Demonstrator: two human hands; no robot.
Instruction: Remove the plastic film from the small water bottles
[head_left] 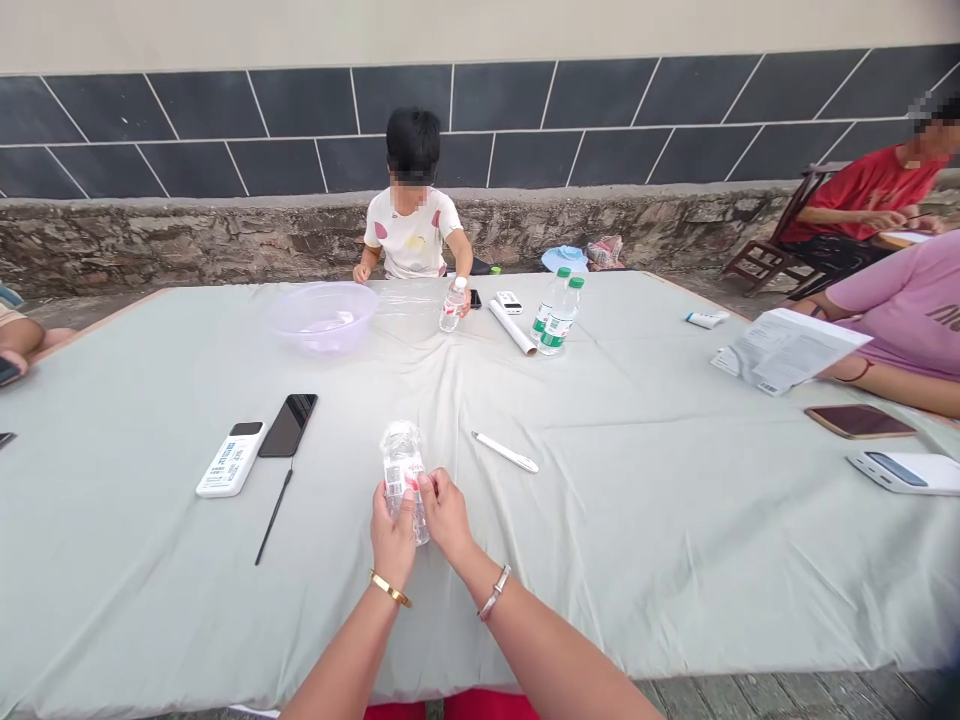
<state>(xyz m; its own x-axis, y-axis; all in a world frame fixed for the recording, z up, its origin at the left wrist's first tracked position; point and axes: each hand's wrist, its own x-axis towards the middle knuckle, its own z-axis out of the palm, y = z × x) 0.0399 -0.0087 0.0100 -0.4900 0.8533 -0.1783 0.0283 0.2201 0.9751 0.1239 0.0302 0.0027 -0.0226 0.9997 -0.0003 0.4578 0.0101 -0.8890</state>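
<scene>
A clear plastic bottle (403, 447) with a white and red label lies tilted between my two hands, its top end pointing away from me. Around its left side wrap the fingers of my left hand (394, 535), the thumb resting on the label. My right hand (445, 515) is closed at the bottle's right side, thumb and bent fingers pressed against the label's edge. Wrinkled clear film seems to cover the upper part of the bottle. Just right of the bottle, a white pen-like cutter (505, 452) lies on the cloth.
On the cloth-covered table (637, 540), a black phone (289, 425) and white power bank (231, 460) lie left. A purple basin (324, 318), a paper roll (513, 328) and green-capped bottles (556, 320) stand farther off. A person opposite holds another small bottle (452, 306); someone at right holds papers (787, 350).
</scene>
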